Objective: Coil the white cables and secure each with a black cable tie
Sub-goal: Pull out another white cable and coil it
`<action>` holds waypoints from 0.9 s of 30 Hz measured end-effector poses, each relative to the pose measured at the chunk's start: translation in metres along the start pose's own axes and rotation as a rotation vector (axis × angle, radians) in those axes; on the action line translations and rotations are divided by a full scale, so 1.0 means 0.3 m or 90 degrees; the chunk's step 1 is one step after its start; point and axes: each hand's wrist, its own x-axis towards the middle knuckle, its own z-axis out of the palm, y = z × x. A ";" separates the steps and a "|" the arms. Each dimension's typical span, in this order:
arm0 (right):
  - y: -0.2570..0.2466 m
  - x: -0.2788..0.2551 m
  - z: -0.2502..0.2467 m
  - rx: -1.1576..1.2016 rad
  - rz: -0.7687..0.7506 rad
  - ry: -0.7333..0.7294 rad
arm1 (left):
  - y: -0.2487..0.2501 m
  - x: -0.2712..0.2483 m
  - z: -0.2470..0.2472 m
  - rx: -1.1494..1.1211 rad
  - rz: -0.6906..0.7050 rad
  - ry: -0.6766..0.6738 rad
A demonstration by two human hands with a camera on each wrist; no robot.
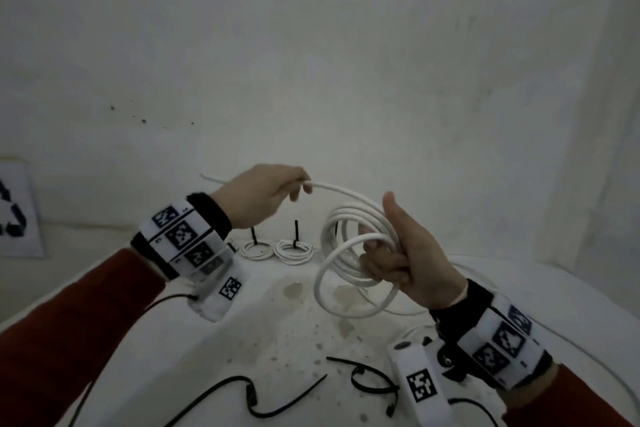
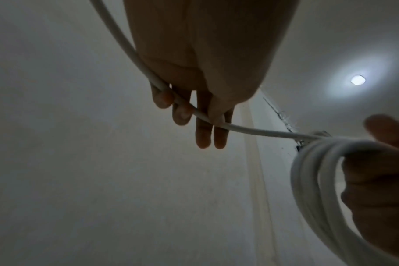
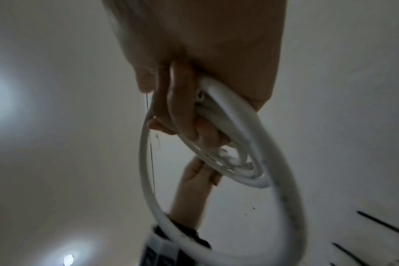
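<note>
White round plastic cable (image 1: 349,246) hangs coiled in the right hand (image 1: 412,253), whose fingers (image 1: 381,265) clench the loops; the left hand (image 1: 266,194) pinches the free tail. Each new loop should probably match the others before reaching for a black cable tie (image 1: 367,380) below.

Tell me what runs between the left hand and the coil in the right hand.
One taut stretch of white cable, from the left hand to the coil the right hand grips; clearest in the left wrist view.
</note>
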 end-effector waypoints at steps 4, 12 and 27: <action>-0.035 0.025 0.042 -0.064 -0.060 0.129 | 0.046 -0.059 0.043 -0.290 -0.042 -0.042; -0.028 0.068 0.071 -0.046 -0.034 0.099 | 0.106 -0.065 0.090 -0.451 -0.044 0.088; -0.015 0.059 0.081 -0.283 -0.229 0.315 | 0.142 -0.050 0.119 -0.587 0.011 0.052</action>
